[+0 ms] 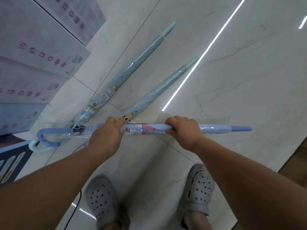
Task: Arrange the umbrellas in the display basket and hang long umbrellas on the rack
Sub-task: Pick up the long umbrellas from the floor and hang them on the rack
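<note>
A long blue-lilac umbrella (146, 129) in a clear plastic sleeve is held level across the view, its curved handle (48, 135) at the left and its tip at the right. My left hand (106, 135) grips it near the middle and my right hand (184, 128) grips it further right. Two long pale-teal umbrellas lie on the floor beyond: one (132, 67) at the left, one (164, 87) to its right. A teal curved handle (35, 147) lies on the floor under the held umbrella's handle.
White cartons (36, 52) with pink print stand stacked at the left. A blue carton (16, 117) and a dark printed box (11, 161) sit lower left. The floor is glossy marble tile (232, 80). My two feet in grey clogs (103, 201) stand below.
</note>
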The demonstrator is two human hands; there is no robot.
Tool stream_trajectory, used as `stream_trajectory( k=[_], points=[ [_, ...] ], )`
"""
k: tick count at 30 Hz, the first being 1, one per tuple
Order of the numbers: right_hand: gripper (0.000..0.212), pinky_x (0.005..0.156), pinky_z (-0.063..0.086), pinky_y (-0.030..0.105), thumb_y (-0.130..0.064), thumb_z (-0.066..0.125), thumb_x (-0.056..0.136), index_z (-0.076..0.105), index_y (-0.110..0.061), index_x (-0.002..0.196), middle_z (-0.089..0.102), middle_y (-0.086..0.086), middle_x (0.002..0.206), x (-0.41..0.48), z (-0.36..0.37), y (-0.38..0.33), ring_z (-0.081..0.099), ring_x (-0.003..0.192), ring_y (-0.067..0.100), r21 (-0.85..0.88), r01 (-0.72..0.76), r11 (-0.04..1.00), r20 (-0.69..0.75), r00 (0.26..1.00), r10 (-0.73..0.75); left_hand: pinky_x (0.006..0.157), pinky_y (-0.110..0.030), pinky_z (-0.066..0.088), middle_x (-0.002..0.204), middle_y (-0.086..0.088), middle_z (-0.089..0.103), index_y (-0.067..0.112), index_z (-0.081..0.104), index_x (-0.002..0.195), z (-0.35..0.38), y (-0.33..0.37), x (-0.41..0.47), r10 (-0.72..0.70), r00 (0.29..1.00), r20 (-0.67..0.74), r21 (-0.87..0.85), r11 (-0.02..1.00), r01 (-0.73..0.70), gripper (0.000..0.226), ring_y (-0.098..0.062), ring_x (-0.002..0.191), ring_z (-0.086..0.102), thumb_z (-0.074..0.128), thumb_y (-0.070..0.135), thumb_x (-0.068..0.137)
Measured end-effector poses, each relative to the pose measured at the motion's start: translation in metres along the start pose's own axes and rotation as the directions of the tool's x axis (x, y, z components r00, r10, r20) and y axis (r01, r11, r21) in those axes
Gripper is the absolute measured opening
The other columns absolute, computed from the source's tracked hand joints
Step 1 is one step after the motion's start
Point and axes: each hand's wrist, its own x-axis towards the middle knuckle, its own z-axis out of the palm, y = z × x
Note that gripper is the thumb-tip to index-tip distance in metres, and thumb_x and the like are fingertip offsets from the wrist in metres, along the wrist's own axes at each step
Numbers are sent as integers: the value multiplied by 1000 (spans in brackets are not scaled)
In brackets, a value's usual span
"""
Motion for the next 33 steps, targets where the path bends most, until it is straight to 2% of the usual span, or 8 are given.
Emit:
stream_trajectory(
  k=[7, 11, 18, 20, 25, 28, 30, 33],
  points=[
    [23, 79, 46, 40, -45, 53, 87, 62, -31, 102, 65, -7, 95, -124, -108, -41, 63, 89, 24, 139, -114, 984, -47, 991, 122, 84, -47, 55, 134, -3, 47, 28, 48, 139, -100, 69, -95, 50, 998, -26, -108, 993, -53, 48, -29, 111, 60, 62, 38, 94],
    [24, 81, 46, 37, -43, 56, 85, 64, -28, 102, 65, -7, 96, -210, -181, -76, 63, 95, 22, 268, -227, 936, -45, 968, 248, 103, -46, 48, 166, 1, 9, 36, 22, 156, -183, 126, -166, 37, 997, 65, -33, 999, -35, 75, -29, 140, 41, 62, 47, 93],
    [11, 71, 38, 29, -30, 61, 95, 64, -27, 106, 62, -12, 90, -351, -318, -157, 59, 86, 15, 461, -235, 856, -180, 920, 349, 101, -41, 48, 165, 4, -24, 35, 20, 157, -334, 218, -308, 163, 980, -114, -117, 977, -176, 81, -29, 137, 43, 66, 41, 90],
    [9, 66, 36, 31, -30, 61, 96, 64, -24, 103, 63, -8, 85, -384, -361, -177, 57, 81, 17, 489, -200, 849, -234, 907, 349, 105, -41, 46, 166, 2, -17, 35, 27, 156, -374, 238, -346, 182, 958, -223, -123, 969, -213, 78, -30, 138, 40, 68, 33, 90],
    [5, 59, 38, 30, -31, 60, 96, 60, -27, 94, 57, -7, 73, -456, -450, -220, 53, 70, 15, 589, -64, 805, -350, 878, 327, 97, -40, 50, 150, -6, 29, 27, 58, 132, -458, 274, -430, 143, 805, -575, -185, 936, -299, 56, -30, 116, 52, 77, 23, 79],
    [4, 56, 37, 24, -30, 59, 97, 63, -28, 98, 57, -9, 75, -488, -488, -245, 50, 65, 11, 696, 68, 715, -385, 875, 292, 87, -25, 47, 127, 3, 45, 31, 56, 129, -486, 293, -476, 19, 818, -575, -383, 877, -290, 47, -16, 104, 56, 74, 28, 86],
    [4, 54, 38, 18, -29, 59, 97, 63, -28, 95, 56, -12, 75, -503, -504, -261, 47, 63, 6, 725, 153, 671, -408, 881, 240, 76, -20, 46, 112, 9, 56, 42, 52, 125, -493, 307, -506, -53, 879, -474, -616, 733, -288, 42, -10, 91, 59, 71, 31, 89],
    [8, 56, 38, 13, -22, 60, 97, 65, -24, 91, 57, -13, 75, -519, -519, -288, 48, 64, 3, 738, 290, 609, -446, 887, 118, 81, -36, 58, 105, 12, 68, 57, 48, 121, -492, 323, -543, -58, 921, -386, -833, 451, -321, 41, -15, 92, 69, 64, 29, 96]
  ],
)
